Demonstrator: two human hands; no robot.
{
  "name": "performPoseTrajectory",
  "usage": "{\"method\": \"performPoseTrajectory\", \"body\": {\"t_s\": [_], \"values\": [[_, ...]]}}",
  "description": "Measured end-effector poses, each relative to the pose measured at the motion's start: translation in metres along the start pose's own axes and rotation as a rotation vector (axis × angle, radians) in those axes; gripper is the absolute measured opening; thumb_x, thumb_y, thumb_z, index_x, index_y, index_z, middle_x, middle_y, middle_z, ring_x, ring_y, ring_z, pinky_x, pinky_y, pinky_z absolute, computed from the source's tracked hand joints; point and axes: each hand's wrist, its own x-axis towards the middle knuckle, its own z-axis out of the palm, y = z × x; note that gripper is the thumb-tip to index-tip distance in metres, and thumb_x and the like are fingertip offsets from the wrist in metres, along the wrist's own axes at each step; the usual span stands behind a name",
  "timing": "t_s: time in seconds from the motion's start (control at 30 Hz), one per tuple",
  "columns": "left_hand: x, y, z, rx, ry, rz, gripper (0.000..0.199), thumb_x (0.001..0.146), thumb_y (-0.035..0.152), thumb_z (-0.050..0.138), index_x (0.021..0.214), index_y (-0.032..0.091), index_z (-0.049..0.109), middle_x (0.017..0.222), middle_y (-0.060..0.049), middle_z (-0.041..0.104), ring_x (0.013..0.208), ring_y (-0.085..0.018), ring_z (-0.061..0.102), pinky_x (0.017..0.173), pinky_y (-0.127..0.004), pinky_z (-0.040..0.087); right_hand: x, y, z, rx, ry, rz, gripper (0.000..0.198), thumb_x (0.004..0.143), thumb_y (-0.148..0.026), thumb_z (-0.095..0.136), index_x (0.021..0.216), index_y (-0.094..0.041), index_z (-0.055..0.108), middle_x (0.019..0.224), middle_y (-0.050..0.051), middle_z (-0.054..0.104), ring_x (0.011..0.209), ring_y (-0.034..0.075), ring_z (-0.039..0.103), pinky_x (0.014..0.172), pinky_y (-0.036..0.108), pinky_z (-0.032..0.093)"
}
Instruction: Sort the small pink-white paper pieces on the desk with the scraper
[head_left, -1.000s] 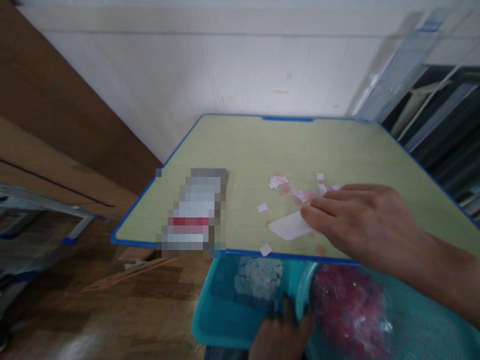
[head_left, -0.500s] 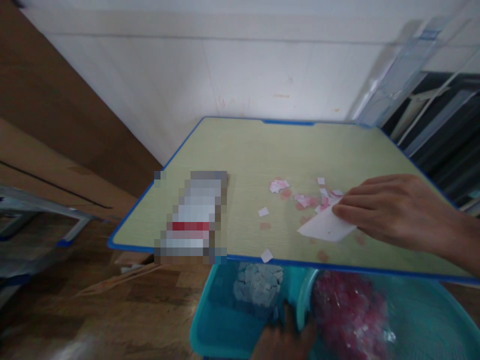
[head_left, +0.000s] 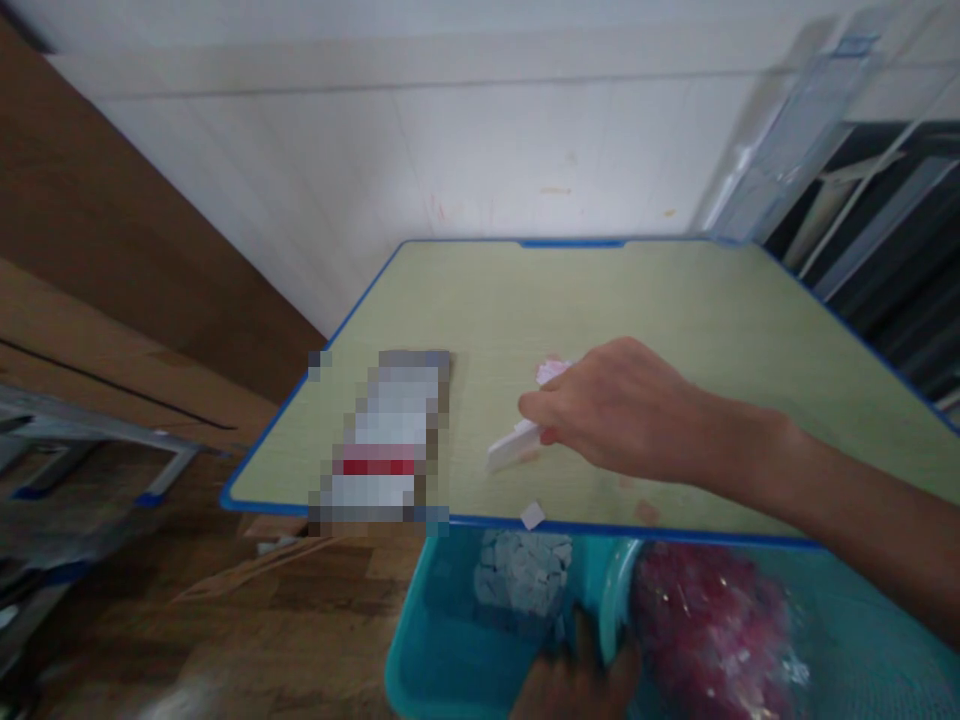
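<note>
centre frame, our right hand (head_left: 615, 410) pinches a white card (head_left: 514, 446) edge-down, like a scraper; our left hand (head_left: 574, 680), bottom centre, grips the teal bin (head_left: 442, 650).

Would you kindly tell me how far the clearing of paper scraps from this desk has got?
Much looks done: the turquoise bin holds grey squares and pink scraps. In hand: the right hand holds a white card on the desk; the left hand grips the bin. Left: one white scrap and pink bits.
</note>
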Motion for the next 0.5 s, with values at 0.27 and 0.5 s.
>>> {"method": "performPoseTrajectory", "body": {"t_s": [0.27,0.5], "values": [[0.002,-0.001,-0.011,-0.065,-0.220,0.027,0.046,0.085,0.024,0.047,0.128,0.040,0.045,0.117,-0.018,0.061,0.055,-0.020,0.065,0.047,-0.027,0.053,-0.019,0.018,-0.009,0.029,-0.193,0.038,0.014,0.084,-0.024,0.054,0.072,-0.020,0.059,0.067,0.002,0.067,0.054,0.013,0.051,0.049,0.030,0.011],[0.011,-0.005,-0.025,-0.119,-0.411,0.035,0.065,0.076,0.007,0.050,0.133,0.036,0.040,0.126,-0.020,0.054,0.068,-0.024,0.067,0.053,-0.031,0.055,-0.071,0.037,-0.004,0.045,-0.159,0.002,0.014,0.085,-0.021,0.051,0.075,-0.022,0.060,0.072,0.000,0.068,0.061,0.014,0.056,0.053,0.032,0.020]]}}
